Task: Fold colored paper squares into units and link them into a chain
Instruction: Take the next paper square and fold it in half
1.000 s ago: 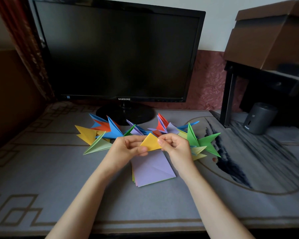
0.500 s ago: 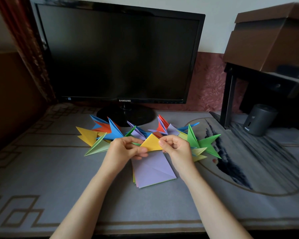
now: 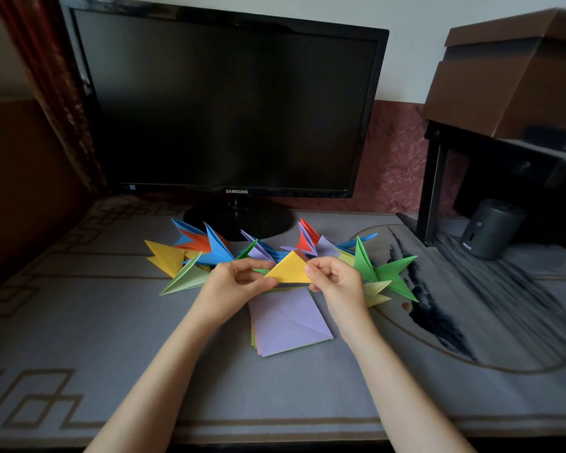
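A yellow paper folded into a triangle [image 3: 288,268] is held above the desk between both hands. My left hand [image 3: 234,282] pinches its lower left corner. My right hand [image 3: 335,279] pinches its right corner. Right below lies a small stack of paper squares [image 3: 288,322] with a creased lilac sheet on top. Behind the hands a curved chain of folded units [image 3: 209,248] in yellow, blue, orange, lilac, red and green stretches from left to right, ending in green points [image 3: 392,273].
A black monitor [image 3: 229,103] on a round foot stands at the back of the grey patterned desk mat [image 3: 79,338]. At the right are a black stand with a cardboard box [image 3: 517,73] on it and a dark cylinder [image 3: 490,228].
The yellow triangle and both hands have stayed almost in place; the fingers shifted slightly along its edges.
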